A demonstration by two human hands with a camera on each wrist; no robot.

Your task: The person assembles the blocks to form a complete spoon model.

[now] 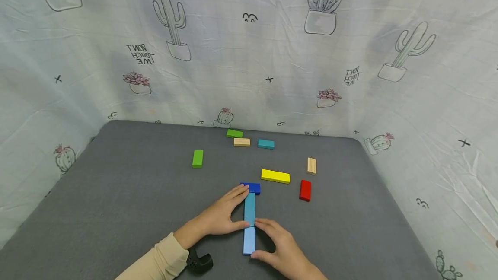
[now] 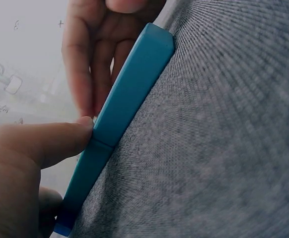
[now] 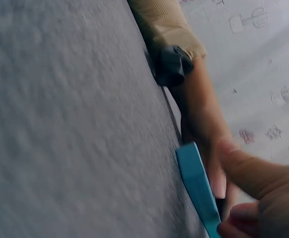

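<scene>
A light blue block point(image 1: 249, 242), a teal block point(image 1: 250, 205) and a dark blue block point(image 1: 255, 188) lie end to end on the grey table, the dark blue one crosswise at the far end. My left hand point(image 1: 221, 215) rests along their left side. Its fingertips touch the dark blue block, and its thumb point(image 2: 70, 134) reaches the seam between the other two. On the opposite side is my right hand point(image 1: 282, 245), fingertips by that same seam. Its thumb point(image 3: 249, 168) stays beside the light blue block's near end, with a gap showing in the right wrist view.
Beyond the row lie a yellow block point(image 1: 275, 176), a red block point(image 1: 305, 190), a plain wooden block point(image 1: 311, 166) and a green block point(image 1: 197, 159). Further back are another teal block point(image 1: 266, 144), wooden block point(image 1: 242, 142) and green block point(image 1: 234, 133), before a printed curtain point(image 1: 233, 55).
</scene>
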